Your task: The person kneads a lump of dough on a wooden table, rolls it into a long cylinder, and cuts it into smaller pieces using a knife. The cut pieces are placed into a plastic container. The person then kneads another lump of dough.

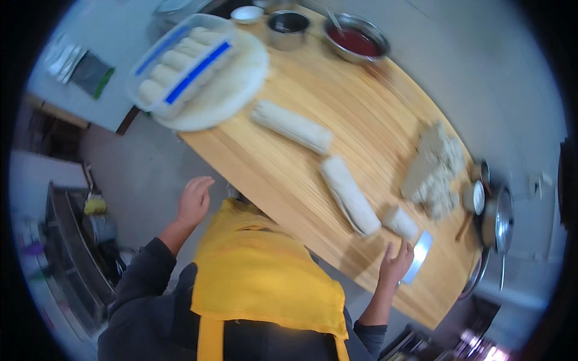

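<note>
Two long rolls of pale dough lie on the wooden table: one roll (292,126) near the middle and another roll (350,195) closer to me. A short cut piece of dough (400,221) lies just past the nearer roll's end. My right hand (397,261) is beside a wide metal blade (418,257); whether the fingers touch or hold it is unclear. My left hand (195,201) hangs off the table's near edge, with nothing in it. A large rough mass of dough (433,173) rests at the right.
A clear plastic container (198,67) of several dough rolls stands on a round white board (244,85). At the far edge are a metal bowl of red liquid (356,43) and a metal pot (288,32). A lidded pan (496,219) stands at the right.
</note>
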A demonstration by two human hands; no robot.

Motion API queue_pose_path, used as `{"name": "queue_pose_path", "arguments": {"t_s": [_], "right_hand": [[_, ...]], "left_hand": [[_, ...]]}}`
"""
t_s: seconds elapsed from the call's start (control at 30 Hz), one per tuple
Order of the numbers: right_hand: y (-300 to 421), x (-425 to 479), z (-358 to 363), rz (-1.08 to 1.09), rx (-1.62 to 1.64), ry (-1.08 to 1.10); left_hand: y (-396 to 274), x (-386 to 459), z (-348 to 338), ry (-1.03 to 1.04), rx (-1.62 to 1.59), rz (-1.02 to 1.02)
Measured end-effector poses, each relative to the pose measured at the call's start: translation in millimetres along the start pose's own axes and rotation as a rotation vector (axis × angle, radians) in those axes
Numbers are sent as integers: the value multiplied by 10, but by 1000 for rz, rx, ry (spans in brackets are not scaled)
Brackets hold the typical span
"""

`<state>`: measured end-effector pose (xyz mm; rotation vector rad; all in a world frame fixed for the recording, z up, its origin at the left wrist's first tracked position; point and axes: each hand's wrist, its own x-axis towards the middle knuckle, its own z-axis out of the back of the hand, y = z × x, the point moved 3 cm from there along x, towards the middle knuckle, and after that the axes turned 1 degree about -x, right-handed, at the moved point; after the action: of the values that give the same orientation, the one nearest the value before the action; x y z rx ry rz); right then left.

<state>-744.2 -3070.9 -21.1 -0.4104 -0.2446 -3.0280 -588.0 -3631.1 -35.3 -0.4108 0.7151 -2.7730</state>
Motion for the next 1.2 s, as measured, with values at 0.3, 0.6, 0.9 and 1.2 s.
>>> {"name": "queue_pose_path", "arguments": {"t_s": [0.3, 0.6, 0.9, 1.2], "right_hand": [[1717, 1075, -371, 183, 219, 891], [4694, 1384, 674, 235, 1009, 1148], [8190, 1869, -275, 407, 840, 1663], [8060, 1440, -671, 946, 319, 1238]], "left_hand": [[1989, 603, 1340, -569, -126, 442], [2922, 2277, 1806, -593, -1137, 578], [2924, 2579, 1845, -579, -1752, 517], [2957, 2483, 1674, -549, -1403, 684]]}}
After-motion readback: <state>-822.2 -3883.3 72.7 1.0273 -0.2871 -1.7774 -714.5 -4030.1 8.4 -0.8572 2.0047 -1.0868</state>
